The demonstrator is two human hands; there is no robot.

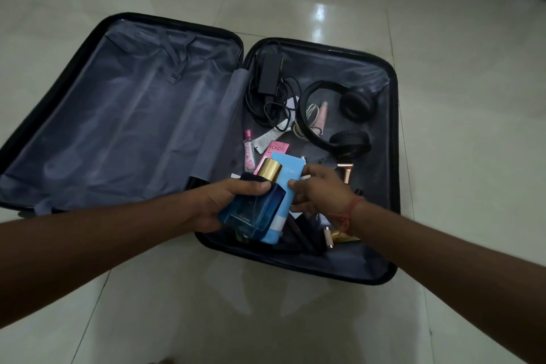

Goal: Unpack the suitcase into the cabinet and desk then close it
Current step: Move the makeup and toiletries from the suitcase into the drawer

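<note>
Now left hand (212, 204) fingers curled round cologne bottle (251, 213), right hand (319, 189) pinching blue box (288, 174) over suitcase (394, 127) near edge

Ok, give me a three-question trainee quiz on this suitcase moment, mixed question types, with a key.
1. True or false: the left hand grips the blue cologne bottle.
2. Which half of the open suitcase holds the headphones?
A. The half on the left of the picture
B. The half on the right of the picture
C. Neither; they lie on the floor
3. Fill in: the right hand pinches a light blue ____.

Key: 1 true. 2 B. 3 box.
</note>
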